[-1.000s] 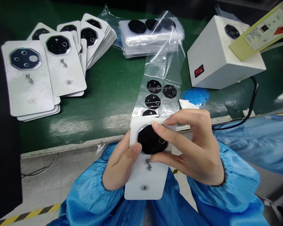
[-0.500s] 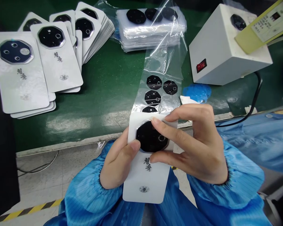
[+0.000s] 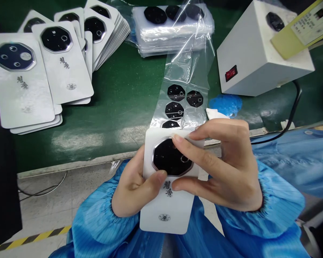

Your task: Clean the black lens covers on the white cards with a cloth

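Left hand (image 3: 133, 188) cradles a white display card (image 3: 167, 216) at bottom centre, thumb pressed on the lower edge of its black octagonal lens piece (image 3: 172, 157). Right hand (image 3: 220, 168) pinches the piece, forefinger on top, thumb on the card below, apparently to steady both. Film strip of lens pieces (image 3: 174, 105) lies just ahead, within reach; carded stacks (image 3: 56, 61) upper left; white switch box (image 3: 261, 53) upper right.
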### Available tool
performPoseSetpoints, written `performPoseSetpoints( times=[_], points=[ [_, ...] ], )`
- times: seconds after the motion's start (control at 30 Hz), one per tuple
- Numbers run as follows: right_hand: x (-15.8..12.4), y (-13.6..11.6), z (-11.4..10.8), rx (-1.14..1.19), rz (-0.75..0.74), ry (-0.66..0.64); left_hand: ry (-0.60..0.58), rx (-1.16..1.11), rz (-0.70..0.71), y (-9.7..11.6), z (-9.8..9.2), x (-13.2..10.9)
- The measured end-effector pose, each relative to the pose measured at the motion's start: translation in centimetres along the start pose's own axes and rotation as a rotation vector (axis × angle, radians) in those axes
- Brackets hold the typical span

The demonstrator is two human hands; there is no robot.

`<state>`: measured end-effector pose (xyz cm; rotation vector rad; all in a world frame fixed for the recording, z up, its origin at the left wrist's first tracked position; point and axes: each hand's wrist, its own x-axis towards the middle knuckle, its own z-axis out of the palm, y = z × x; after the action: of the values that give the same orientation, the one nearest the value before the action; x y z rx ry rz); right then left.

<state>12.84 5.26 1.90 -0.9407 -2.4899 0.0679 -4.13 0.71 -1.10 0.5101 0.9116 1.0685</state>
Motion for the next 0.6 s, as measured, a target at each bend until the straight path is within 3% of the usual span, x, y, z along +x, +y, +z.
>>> performPoseSetpoints(
  times=[0.17,0.4,0.6],
  points=[
    [0.0,0.2,0.2,0.029,-0.018,-0.013,0.036,0.049,0.065,-0.2,0.0,0.2],
    [-0.4,0.3,0.2,0.037,-0.012,-0.003,0.011,-0.039,0.046,0.1,0.8,-0.3],
    [-0.5,0.3,0.3,0.065,-0.004,0.02,0.053,0.038,0.07,-0.1,0.9,-0.6]
  ],
)
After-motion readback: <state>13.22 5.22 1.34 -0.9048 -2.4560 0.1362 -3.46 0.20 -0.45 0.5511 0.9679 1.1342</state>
